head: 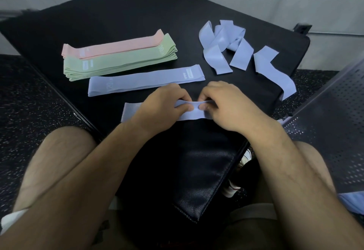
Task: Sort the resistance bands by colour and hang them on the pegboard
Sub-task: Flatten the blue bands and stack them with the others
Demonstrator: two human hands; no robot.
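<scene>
Hands meet in the head view: left hand (163,101) and right hand (231,107) both pinch one blue band (194,114), fingers curled over its far edge, on the black surface (137,17). Beyond lie a flattened blue band (145,82), a green stack (118,63) and a pink band (114,47). Loose blue bands (226,46) lie tangled to the right.

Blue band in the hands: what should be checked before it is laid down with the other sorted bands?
1. Left hand and right hand both pinch the blue band: ok.
2. Blue band lies flat: not ok, pinched open at its middle.
3. Flat blue band beyond the hands is uncovered: ok.
4. Green stack and pink band unmixed with blue: ok.
5. Loose blue bands straightened: not ok, tangled.
</scene>
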